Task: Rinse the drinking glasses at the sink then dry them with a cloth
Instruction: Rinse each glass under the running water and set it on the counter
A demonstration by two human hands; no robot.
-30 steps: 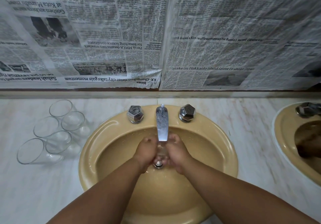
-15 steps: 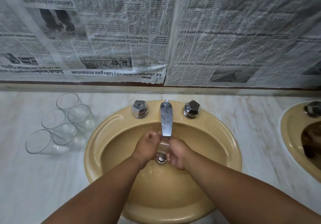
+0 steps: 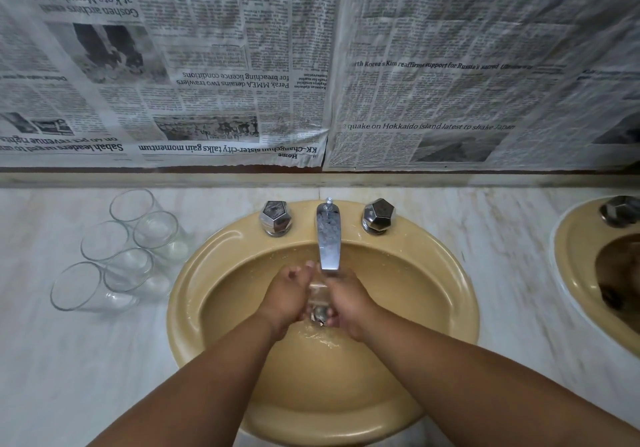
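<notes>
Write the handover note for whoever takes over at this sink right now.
Hands: the left hand grips what looks like a clear glass from its left side, under the spout; the right hand grips it from the right.
Things: five other glasses stand grouped on the counter, left of the sink; I cannot tell whether they have been rinsed.
Done: one glass is mid-rinse.
Left: finish it, rinse the others as needed, dry all. No cloth is in view.

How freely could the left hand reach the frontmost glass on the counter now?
Probably not at once: the left hand grips the rinsing glass under the tap. Otherwise only the sink rim lies between it and the frontmost glass.
</notes>
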